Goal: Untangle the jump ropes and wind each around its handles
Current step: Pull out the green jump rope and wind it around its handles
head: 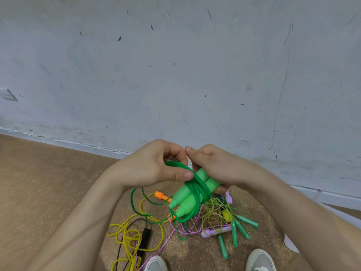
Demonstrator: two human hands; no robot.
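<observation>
My right hand (213, 167) grips a pair of bright green handles (185, 198) held side by side, tips pointing down and left. Several turns of green rope (201, 190) circle their middle. My left hand (156, 165) pinches a loop of that same green rope just left of the handles. A loose length of the green rope (134, 202) hangs down toward the floor. Below lies a tangle of other jump ropes: yellow rope (127, 235), pink braided rope (170, 235), an orange handle (161, 196), a black handle (145, 237), lilac handles (210, 232) and several teal handles (237, 231).
A scuffed white wall (175, 75) rises close in front, meeting the brown cork-like floor (48, 182). Two grey shoes (156, 264) (260, 260) stand at the bottom edge beside the rope pile. A white sheet (291, 243) lies at the right.
</observation>
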